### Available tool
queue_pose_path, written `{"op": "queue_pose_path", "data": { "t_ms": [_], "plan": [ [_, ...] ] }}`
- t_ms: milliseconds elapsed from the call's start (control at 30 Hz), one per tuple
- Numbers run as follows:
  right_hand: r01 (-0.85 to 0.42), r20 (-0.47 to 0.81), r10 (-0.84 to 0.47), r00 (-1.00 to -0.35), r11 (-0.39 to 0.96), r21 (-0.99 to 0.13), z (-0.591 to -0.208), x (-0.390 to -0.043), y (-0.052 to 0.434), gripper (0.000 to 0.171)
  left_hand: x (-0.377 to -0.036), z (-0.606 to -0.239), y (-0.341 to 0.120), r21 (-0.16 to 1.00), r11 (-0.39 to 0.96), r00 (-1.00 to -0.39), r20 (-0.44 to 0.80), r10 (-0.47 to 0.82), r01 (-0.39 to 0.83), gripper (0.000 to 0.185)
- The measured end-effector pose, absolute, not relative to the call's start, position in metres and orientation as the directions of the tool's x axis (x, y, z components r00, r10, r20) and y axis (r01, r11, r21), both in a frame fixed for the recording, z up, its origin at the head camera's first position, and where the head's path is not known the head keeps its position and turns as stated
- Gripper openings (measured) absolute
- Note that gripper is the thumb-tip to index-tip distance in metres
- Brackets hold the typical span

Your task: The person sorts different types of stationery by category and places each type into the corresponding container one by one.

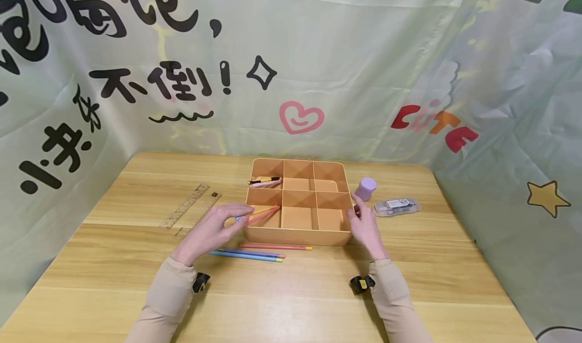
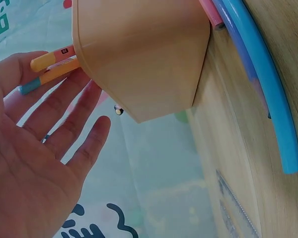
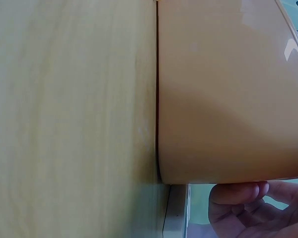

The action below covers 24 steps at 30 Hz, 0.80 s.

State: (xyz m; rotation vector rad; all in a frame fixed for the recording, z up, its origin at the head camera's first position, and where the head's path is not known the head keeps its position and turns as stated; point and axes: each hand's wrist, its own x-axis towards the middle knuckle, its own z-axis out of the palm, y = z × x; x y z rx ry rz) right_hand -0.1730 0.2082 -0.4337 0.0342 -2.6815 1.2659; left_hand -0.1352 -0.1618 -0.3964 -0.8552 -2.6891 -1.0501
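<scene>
Two pencils (image 1: 265, 215) at relaxed left fingers (image 2: 87, 151), right fingers (image 3: 236, 193) against the organizer (image 1: 297, 237), grip unclear, "CUTE" (image 1: 443, 120) on the cloth (image 1: 364, 55).

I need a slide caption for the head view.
Left hand at two pencils in a six-compartment organizer, right hand against its side.

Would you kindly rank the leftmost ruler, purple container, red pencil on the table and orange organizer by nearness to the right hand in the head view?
Nearest to the right hand first:
1. Orange organizer: touching, on its right side.
2. Purple container: just beyond the hand.
3. Red pencil: leftward, on the table.
4. Leftmost ruler: far left.
</scene>
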Motion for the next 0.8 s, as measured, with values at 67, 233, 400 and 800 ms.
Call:
{"op": "queue_pose_path", "data": {
  "t_ms": [67, 233, 400, 800],
  "plan": [
    [-0.095, 0.167, 0.054, -0.984, 0.636, -0.766, -0.434, -0.173, 0.208, 0.049, -0.135, -0.396, -0.162, 0.578, 0.6, -0.829, 0.313, 0.463, 0.553, 0.028],
    [-0.098, 0.171, 0.054, -0.984, 0.637, -0.765, -0.434, -0.174, 0.209, 0.049, -0.136, -0.397, -0.162, 0.575, 0.6, -0.828, 0.315, 0.464, 0.556, 0.028],
    [-0.104, 0.177, 0.051, -0.983, 0.637, -0.764, -0.434, -0.175, 0.209, 0.049, -0.134, -0.396, -0.16, 0.58, 0.596, -0.828, 0.325, 0.456, 0.556, 0.029],
    [-0.109, 0.184, 0.053, -0.981, 0.636, -0.764, -0.435, -0.174, 0.208, 0.048, -0.119, -0.372, -0.149, 0.505, 0.519, -0.724, 0.449, 0.525, 0.69, 0.02]
  ]
}}
